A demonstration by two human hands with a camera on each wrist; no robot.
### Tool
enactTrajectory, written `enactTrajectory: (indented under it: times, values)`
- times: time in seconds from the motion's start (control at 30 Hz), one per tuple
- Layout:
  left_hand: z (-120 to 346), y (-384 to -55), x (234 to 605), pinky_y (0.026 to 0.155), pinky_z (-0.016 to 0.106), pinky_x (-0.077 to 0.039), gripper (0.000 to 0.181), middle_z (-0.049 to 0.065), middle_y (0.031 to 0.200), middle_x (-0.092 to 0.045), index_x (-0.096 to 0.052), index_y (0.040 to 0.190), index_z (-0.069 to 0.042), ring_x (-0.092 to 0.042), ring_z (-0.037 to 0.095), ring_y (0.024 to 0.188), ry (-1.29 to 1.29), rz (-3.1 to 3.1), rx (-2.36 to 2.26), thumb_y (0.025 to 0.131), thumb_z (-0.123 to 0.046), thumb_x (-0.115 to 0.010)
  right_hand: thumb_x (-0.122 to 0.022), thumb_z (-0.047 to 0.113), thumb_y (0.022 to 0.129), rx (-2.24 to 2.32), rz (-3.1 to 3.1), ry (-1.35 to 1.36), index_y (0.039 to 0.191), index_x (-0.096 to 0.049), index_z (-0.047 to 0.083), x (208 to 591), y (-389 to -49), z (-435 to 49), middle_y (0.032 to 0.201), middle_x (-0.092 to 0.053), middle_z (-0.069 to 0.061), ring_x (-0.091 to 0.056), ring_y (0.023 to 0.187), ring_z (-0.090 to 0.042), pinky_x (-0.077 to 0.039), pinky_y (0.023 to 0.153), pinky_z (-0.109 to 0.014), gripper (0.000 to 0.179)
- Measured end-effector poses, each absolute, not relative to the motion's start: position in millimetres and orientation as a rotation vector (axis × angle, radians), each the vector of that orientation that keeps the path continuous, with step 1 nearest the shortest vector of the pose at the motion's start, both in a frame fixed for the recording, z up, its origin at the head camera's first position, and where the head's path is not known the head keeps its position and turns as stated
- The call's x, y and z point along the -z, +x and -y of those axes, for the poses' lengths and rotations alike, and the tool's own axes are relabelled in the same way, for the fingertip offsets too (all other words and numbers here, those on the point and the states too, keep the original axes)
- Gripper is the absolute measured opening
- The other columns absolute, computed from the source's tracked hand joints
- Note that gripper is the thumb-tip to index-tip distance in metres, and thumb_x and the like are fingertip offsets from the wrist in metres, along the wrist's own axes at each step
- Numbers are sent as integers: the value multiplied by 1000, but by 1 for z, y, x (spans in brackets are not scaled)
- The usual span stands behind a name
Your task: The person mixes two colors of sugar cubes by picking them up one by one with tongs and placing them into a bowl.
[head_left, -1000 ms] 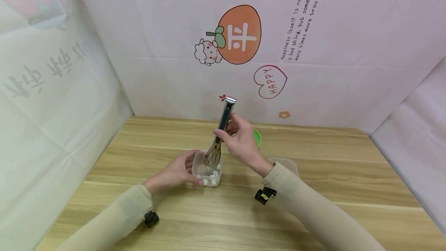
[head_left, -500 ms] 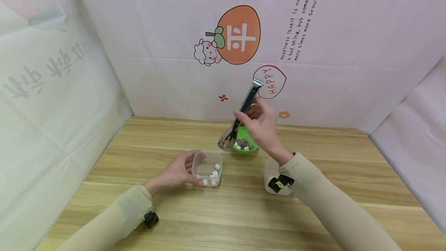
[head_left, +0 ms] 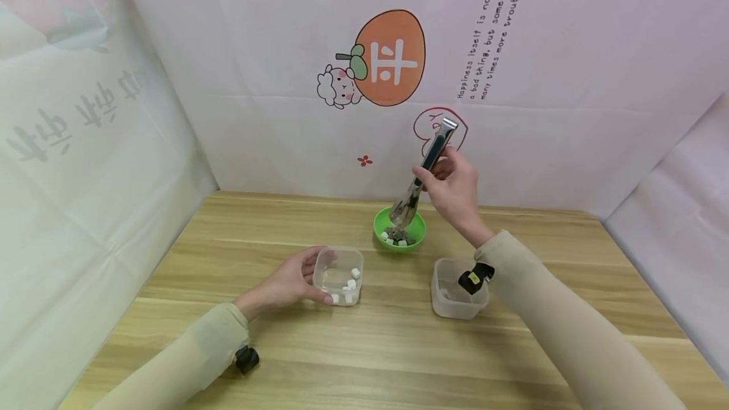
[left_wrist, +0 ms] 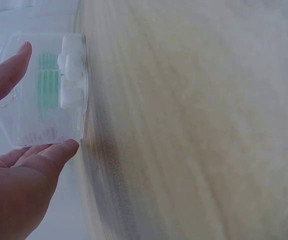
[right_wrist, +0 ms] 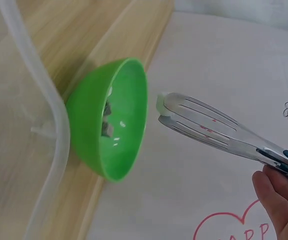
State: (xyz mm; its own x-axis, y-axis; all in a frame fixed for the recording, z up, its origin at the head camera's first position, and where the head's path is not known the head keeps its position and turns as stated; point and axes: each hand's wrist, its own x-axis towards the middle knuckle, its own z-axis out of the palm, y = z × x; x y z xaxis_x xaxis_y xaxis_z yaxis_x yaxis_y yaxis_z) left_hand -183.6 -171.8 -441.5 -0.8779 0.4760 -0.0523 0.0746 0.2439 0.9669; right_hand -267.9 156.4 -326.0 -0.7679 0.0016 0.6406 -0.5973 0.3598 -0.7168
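With thumb and fingers spread around it, my left hand [head_left: 287,280] holds a clear plastic container [head_left: 345,252] on the table. Several white cubes [left_wrist: 73,67] lie inside it along one side. My right hand [head_left: 455,192] grips metal tongs [head_left: 434,155] with dark handle inlays, their slotted ends slanting down over a green bowl [right_wrist: 86,117]. A pale cube [right_wrist: 161,105] sits pinched at the tips of the tongs, just outside the bowl's mouth in the right wrist view. Grey-brown cubes and a few white ones [head_left: 403,243] lie in the bowl.
A second clear container [head_left: 455,311] stands at the right, partly behind the right wrist's camera in the head view. The wooden table [head_left: 353,359] meets a printed white cloth [head_left: 273,131] behind the bowl. More cloth hangs at both sides.
My right hand has carried the tongs up and right, from inside the left container to over the green bowl. The bowl and right container have come into fuller view. My left hand has stayed put.
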Motion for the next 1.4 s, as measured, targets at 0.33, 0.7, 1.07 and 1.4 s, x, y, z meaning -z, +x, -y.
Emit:
enactTrajectory:
  times: [0.33, 0.7, 1.07, 1.4]
  values:
    - [172, -184, 442, 117, 44, -43, 107, 27, 158, -45, -31, 159, 8, -42, 43, 146, 487, -2197, -1659, 74, 1, -94, -81, 6, 93, -1311, 2166, 424, 108, -65, -2, 334, -283, -166, 80, -71, -14, -64, 67, -21, -52, 58, -18, 23]
    - [173, -185, 444, 117, 45, -44, 108, 30, 158, -43, -28, 159, 11, -43, 45, 145, 509, -2200, -1657, 74, 1, -94, -80, 10, 95, -1300, 2240, 362, 110, -64, 1, 340, -282, -172, 85, -70, -13, -64, 72, -23, -54, 61, -18, 24]
    - [172, -183, 442, 116, 44, -44, 103, 26, 156, -47, -35, 158, 7, -44, 43, 145, 508, -2204, -1652, 74, 0, -94, -82, 7, 93, -1353, 2117, 590, 109, -66, 0, 325, -247, -145, 87, -73, -7, -68, 70, -19, -58, 62, -21, 24]
    - [174, -186, 443, 118, 47, -41, 103, 27, 157, -45, -33, 158, 7, -42, 44, 146, 526, -2190, -1659, 75, 1, -93, -82, 3, 92, -1472, 2073, 777, 107, -65, 3, 328, -214, -105, 85, -75, -1, -70, 69, -17, -62, 62, -31, 22]
